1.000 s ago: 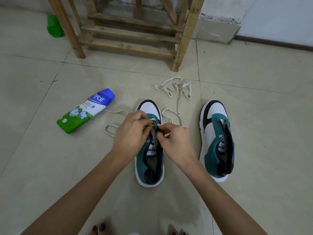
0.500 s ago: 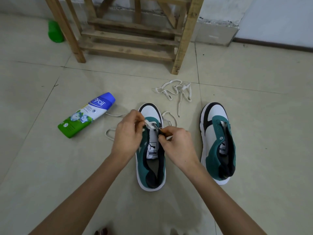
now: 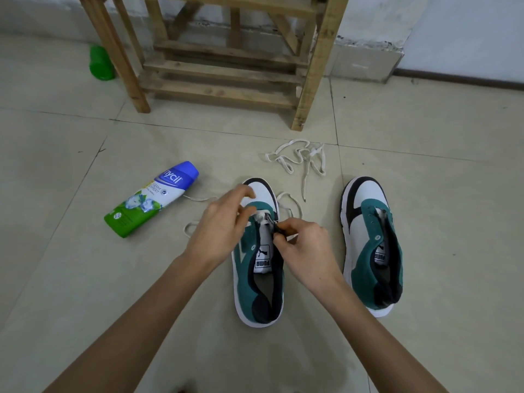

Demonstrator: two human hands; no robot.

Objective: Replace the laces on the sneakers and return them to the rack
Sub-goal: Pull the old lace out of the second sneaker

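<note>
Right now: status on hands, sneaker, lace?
Hands: left hand pinches the lace at the centre sneaker front eyelets; right hand pinches its eyelet flap. Unlaced: other sneaker; spare lace on the floor ahead. Nothing blocking.

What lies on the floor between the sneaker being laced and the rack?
Only a loose white lace, bunched on the tiles between the sneaker and the rack, near its front leg. Nothing else visible.
</note>
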